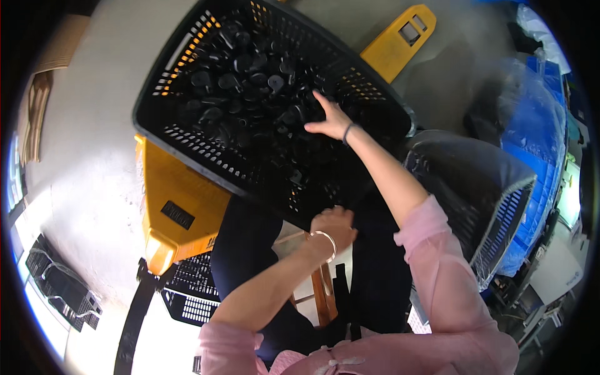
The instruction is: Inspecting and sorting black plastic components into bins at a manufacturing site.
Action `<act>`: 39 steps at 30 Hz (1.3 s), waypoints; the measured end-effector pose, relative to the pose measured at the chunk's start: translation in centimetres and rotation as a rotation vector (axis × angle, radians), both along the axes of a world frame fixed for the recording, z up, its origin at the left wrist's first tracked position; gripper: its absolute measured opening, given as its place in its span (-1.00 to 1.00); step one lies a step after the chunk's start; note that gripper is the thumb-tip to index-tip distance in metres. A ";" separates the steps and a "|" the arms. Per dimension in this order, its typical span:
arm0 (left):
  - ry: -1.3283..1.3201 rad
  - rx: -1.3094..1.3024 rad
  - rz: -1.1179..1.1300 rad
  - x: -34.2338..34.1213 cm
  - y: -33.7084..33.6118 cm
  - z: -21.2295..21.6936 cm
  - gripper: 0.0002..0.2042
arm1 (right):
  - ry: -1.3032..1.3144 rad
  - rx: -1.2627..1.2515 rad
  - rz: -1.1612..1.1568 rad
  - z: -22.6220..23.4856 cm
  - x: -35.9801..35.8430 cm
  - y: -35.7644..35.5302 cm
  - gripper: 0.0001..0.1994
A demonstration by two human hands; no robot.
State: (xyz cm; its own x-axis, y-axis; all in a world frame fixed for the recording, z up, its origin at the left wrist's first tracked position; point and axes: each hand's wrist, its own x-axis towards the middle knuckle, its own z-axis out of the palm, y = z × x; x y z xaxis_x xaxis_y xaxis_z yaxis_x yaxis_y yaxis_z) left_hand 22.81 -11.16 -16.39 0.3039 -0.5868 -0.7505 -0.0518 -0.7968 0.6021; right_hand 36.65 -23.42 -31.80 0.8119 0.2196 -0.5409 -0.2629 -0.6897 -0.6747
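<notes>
A large black plastic basket [225, 178] with slotted walls lies tilted before me, filled with many small black plastic parts [253, 81], each with a rounded end. Over the right side of the heap reaches my right hand [331, 119], a dark band at its wrist. Its thumb and forefinger are spread apart with nothing seen between them. Close to the near end of the basket, above my lap, my left hand [335, 225] is closed, with a light bracelet at the wrist. Its fingertips are turned away, so what they hold, if anything, is hidden.
A yellow pallet jack [181, 187] sits under the basket, one fork [400, 40] reaching out at the far right. Beside my right arm stands another black basket [465, 187], partly wrapped in clear plastic. Blue crates [531, 150] are stacked behind it. A black crate [59, 284] lies at left.
</notes>
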 end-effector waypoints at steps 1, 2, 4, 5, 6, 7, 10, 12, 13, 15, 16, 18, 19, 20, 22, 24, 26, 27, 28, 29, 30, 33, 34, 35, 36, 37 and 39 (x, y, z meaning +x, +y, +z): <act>-0.018 -0.124 0.016 0.0 -0.3 0.0 -0.62 | -0.046 -0.039 0.009 -1.9 1.4 0.0 -0.04; -0.038 -0.248 0.035 0.0 -0.5 0.1 -0.62 | -0.094 -0.079 0.020 -3.6 2.2 0.1 -0.04; 0.117 -0.123 -0.119 0.3 -0.7 0.9 -0.63 | 0.069 -0.347 -0.032 -1.9 2.6 5.6 -0.10; 0.090 -0.173 -0.122 -0.4 -0.9 0.9 -0.63 | 0.044 -0.314 -0.098 -2.9 1.9 6.2 -0.13; 0.065 -0.217 -0.120 -1.1 -0.8 1.0 -0.63 | -0.061 -0.285 -0.055 -4.0 0.5 7.0 -0.15; 0.110 -0.231 -0.117 -1.3 -0.7 1.0 -0.64 | -0.045 -0.278 -0.008 -3.9 -0.2 7.8 -0.16; 0.172 -0.239 -0.114 -1.2 -0.1 1.0 -0.68 | -0.021 -0.301 0.063 -3.5 -1.0 8.5 -0.17; 0.116 -0.201 -0.191 -0.8 0.2 1.0 -0.68 | -0.109 -0.292 -0.093 -4.6 0.1 8.3 -0.17; 0.115 -0.205 -0.200 -0.7 0.2 0.8 -0.68 | -0.053 -0.336 -0.143 -4.9 0.7 8.5 -0.22; 0.143 -0.183 -0.291 -0.5 -0.1 0.7 -0.75 | -0.076 -0.370 -0.146 -5.0 0.7 8.9 -0.26; 0.142 -0.185 -0.289 -1.0 -0.1 0.7 -0.75 | -0.099 -0.399 -0.140 -5.0 0.6 9.1 -0.29; 0.158 -0.195 -0.197 -1.8 0.2 0.4 -0.75 | -0.006 -0.411 -0.121 -4.5 -1.0 9.7 -0.32; 0.152 -0.197 -0.195 -1.5 0.3 0.4 -0.75 | 0.002 -0.410 -0.093 -3.9 -1.6 9.7 -0.32; 0.162 -0.206 -0.203 -0.9 0.4 0.5 -0.74 | 0.012 -0.408 -0.066 -3.7 -1.7 9.7 -0.32; 0.176 -0.221 -0.226 -1.4 0.4 0.4 -0.74 | -0.002 -0.447 -0.139 -4.4 -0.3 9.9 -0.34; 0.085 -0.271 -0.133 -2.5 0.2 -0.1 -0.73 | -0.014 -0.486 -0.215 -5.1 1.0 9.6 -0.35; 0.124 -0.249 -0.113 -2.3 0.1 0.2 -0.72 | 0.099 -0.483 -0.259 -5.3 1.9 8.8 -0.35; 0.128 -0.252 -0.190 -2.1 0.2 0.3 -0.71 | 0.067 -0.483 -0.205 -5.3 1.3 8.7 -0.35; 0.131 -0.259 -0.267 -1.9 0.2 0.2 -0.70 | 0.068 -0.485 -0.202 -5.0 0.6 8.9 -0.35; 0.132 -0.262 -0.266 -1.9 0.2 0.2 -0.70 | 0.098 -0.499 -0.110 -4.5 -0.6 9.3 -0.36; 0.185 -0.230 -0.242 -1.9 0.2 0.2 -0.70 | 0.119 -0.505 -0.017 -3.9 -1.5 9.8 -0.38; 0.174 -0.219 -0.226 -1.5 0.5 0.1 -0.66 | 0.114 -0.411 -0.030 -2.8 -4.1 9.2 -0.47; 0.117 -0.232 -0.221 -1.3 0.6 0.2 -0.62 | 0.113 -0.416 -0.036 -2.7 -4.3 8.6 -0.47; 0.144 -0.192 -0.297 -0.9 0.3 0.2 -0.61 | 0.134 -0.319 -0.092 -2.6 -4.6 7.8 -0.46; 0.147 -0.197 -0.299 -0.9 0.4 0.0 -0.61 | 0.160 -0.223 -0.144 -2.6 -5.4 6.9 -0.46; 0.147 -0.207 -0.241 -0.8 0.4 -0.3 -0.60 | 0.042 -0.030 -0.235 -2.8 -5.5 5.6 -0.48; 0.175 -0.209 -0.173 0.0 0.8 -0.5 -0.59 | 0.498 0.644 -0.626 -1.3 -4.6 3.1 -0.53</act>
State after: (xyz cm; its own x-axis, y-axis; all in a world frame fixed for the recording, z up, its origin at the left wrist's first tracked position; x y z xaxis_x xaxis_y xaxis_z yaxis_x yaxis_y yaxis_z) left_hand 22.78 -10.40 -16.91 0.0629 -0.7657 -0.6402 -0.0570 -0.6431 0.7636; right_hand 32.04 -20.37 -33.14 0.5964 0.2013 -0.7770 -0.8024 0.1220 -0.5842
